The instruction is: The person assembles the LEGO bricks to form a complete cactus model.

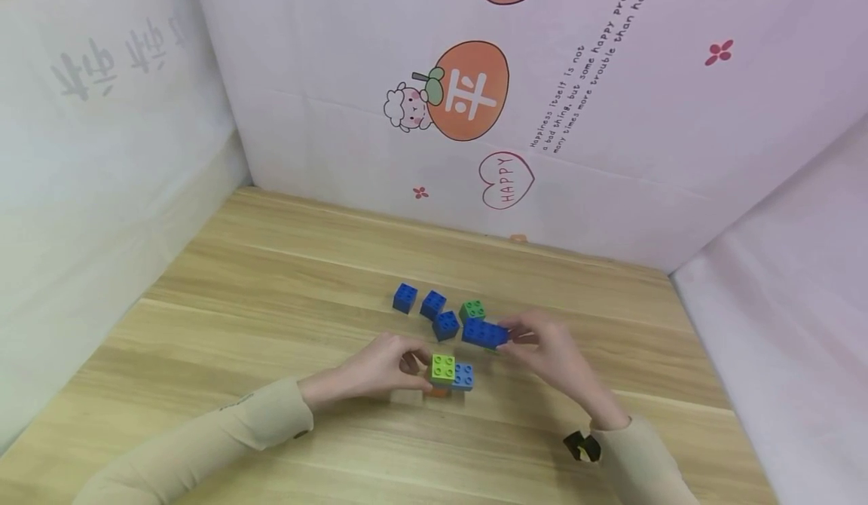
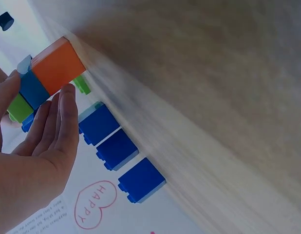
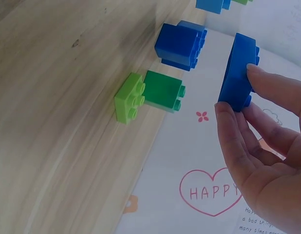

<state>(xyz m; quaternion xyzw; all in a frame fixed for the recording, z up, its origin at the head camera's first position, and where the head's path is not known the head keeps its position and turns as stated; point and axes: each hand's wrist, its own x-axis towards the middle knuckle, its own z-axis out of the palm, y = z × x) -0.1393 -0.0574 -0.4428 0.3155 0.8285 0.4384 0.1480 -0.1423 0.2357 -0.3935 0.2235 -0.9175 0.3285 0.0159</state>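
A small stack of toy building bricks stands before my left hand (image 1: 386,369): an orange brick (image 2: 59,66) at the bottom, a light blue brick (image 1: 464,376) over it, a lime brick (image 1: 443,368) on top. My left thumb and fingers hold this stack from two sides. My right hand (image 1: 545,347) pinches a long dark blue brick (image 3: 238,73) between thumb and fingertips, studs up, above the table. Behind it, a green brick (image 3: 162,91) and a lime brick (image 3: 128,99) sit on the wood, the lime one mostly hidden in the head view.
Several small dark blue bricks (image 1: 404,298) lie in a loose group beyond my left hand. The wooden table (image 1: 305,279) meets a printed white cloth wall (image 1: 339,143) at the back, with cloth walls on both sides. A black-and-yellow item (image 1: 583,447) shows at my right cuff.
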